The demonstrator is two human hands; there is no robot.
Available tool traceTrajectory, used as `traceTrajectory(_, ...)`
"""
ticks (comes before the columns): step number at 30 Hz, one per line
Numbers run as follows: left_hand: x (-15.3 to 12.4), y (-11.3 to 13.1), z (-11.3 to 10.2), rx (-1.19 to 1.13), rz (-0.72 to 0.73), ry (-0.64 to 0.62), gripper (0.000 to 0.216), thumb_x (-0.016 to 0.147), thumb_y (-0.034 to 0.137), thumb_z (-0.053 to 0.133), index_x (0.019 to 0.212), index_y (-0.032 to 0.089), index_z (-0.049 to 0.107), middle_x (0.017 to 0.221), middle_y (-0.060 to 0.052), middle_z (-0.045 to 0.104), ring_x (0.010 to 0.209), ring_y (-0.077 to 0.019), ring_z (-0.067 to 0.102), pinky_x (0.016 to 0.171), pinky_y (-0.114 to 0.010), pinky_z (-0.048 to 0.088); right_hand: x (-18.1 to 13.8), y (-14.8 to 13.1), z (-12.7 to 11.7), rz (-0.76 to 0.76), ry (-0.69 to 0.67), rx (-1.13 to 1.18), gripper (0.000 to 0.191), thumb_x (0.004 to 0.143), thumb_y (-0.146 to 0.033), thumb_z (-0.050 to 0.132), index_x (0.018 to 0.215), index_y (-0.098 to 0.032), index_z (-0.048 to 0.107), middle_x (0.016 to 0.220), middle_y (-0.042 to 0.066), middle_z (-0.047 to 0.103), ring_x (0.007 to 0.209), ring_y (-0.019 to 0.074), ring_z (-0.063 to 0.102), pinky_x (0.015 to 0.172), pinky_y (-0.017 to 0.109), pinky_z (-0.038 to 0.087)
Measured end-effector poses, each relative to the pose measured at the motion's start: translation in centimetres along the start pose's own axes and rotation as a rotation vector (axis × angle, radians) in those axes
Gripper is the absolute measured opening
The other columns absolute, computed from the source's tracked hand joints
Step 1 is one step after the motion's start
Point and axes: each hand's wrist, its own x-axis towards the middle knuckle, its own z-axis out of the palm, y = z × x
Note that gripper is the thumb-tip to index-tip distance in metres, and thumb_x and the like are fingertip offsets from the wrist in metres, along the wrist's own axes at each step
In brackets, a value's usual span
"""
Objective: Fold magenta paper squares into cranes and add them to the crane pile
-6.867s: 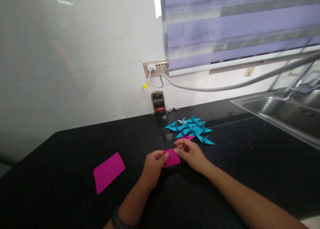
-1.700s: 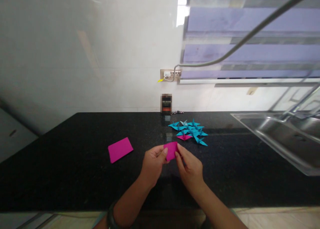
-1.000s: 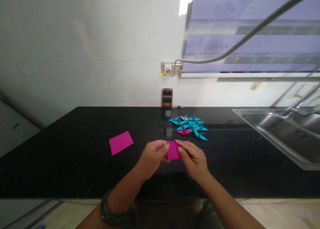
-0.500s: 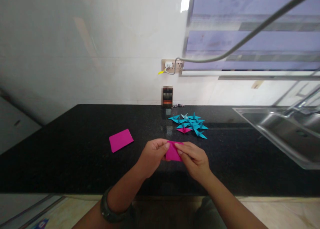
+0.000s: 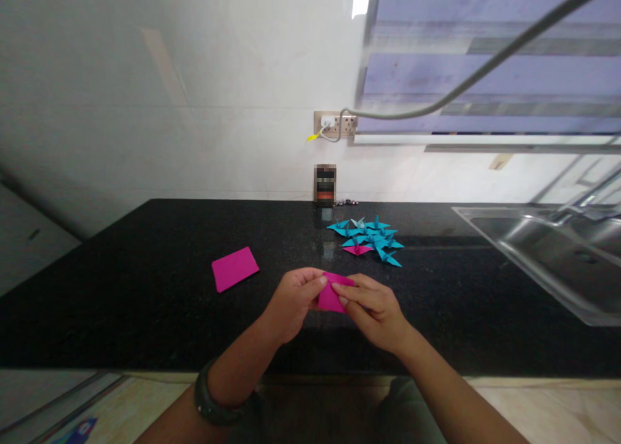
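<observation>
Between my two hands is a small folded pink sheet of origami paper, above the black counter. My left hand pinches its left edge, thumb on top. My right hand grips the right side, with fingers lying across the paper's face. Part of the sheet is hidden under the fingers. Beyond my hands sits a cluster of blue paper cranes, with one pink crane at its near side and a pale crane at the back. A stack of pink paper lies to the left.
The black counter runs up to a white wall. A steel sink is set in at the right. A small blurred box stands against the wall beside a beaded string, below a power socket with a cable plugged in.
My right fingers have slid slightly left across the pink sheet, which has shifted a little in my grip. My left hand holds nearly the same place.
</observation>
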Motion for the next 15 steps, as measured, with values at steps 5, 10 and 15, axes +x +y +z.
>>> traceTrajectory(5,0.1,-0.2,0.15,-0.004,0.005,0.006,0.016,0.07,0.027,0.062,0.071,0.012,0.064,0.057,0.0,0.061,0.05,-0.0084,0.052,0.051,-0.02,0.043,-0.11,-0.33,0.11,0.019,0.033,0.007,0.035,0.078,-0.008,0.05,0.109,-0.022,0.061,0.08,0.006,0.061,0.068,0.0113,0.057,0.057,0.022,0.047)
traceTrajectory(10,0.21,-0.52,0.08,0.071,0.042,-0.002,0.023,0.073,0.034,0.059,0.074,0.011,0.063,0.063,-0.002,0.062,0.053,-0.0097,0.053,0.053,-0.023,0.045,-0.51,-0.48,0.35,0.07,0.076,0.006,0.034,0.079,-0.01,0.05,0.109,-0.024,0.062,0.071,0.003,0.058,0.06,0.0104,0.053,0.053,0.021,0.045)
traceTrajectory(15,0.13,-0.47,0.22,0.09,0.059,0.017,0.027,0.072,0.038,0.06,0.075,0.011,0.062,0.062,-0.001,0.06,0.053,-0.0096,0.053,0.052,-0.023,0.045,-0.6,-0.58,0.45,0.096,0.124,-0.021,0.037,0.08,-0.01,0.049,0.112,-0.025,0.059,0.074,0.003,0.059,0.061,0.0108,0.054,0.053,0.021,0.046)
